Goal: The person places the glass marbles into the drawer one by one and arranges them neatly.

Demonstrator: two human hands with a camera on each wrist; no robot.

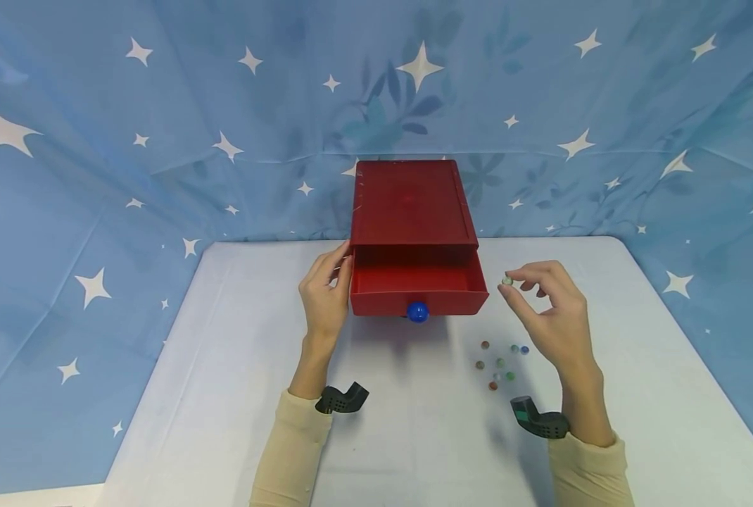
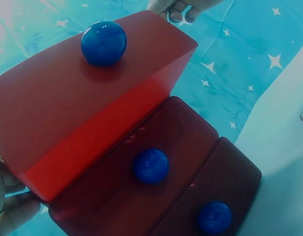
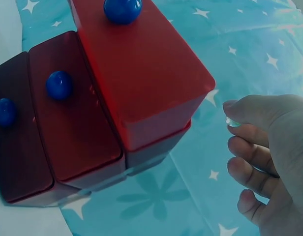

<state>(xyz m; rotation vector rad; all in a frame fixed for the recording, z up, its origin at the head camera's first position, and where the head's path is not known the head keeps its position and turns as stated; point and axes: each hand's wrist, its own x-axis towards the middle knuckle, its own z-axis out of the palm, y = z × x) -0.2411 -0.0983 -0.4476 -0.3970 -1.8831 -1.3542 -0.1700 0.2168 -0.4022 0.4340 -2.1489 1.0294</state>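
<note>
Right hand pinches one small pale marble between thumb and forefinger, other fingers loosely curled. It hangs in the air just beside the right wall of the open top drawer, level with its rim, not yet over the cavity. The right wrist view confirms the pinch: the marble shows at the fingertips, clear of the red chest.

Left hand lies against the left side of the red chest at the drawer's corner, fingers fairly straight and pressed to the wall, bracing rather than gripping. The drawer is pulled out, its blue knob facing me. The two lower drawers look closed in the left wrist view.

Loose marbles lie in a small cluster on the white table, near the right wrist.

My judgement on doing this step well: carry the marble leftward over the drawer wall, lower it close to the drawer floor before opening the pinch so it does not bounce out, and hold the chest braced so the drawer does not slide.
</note>
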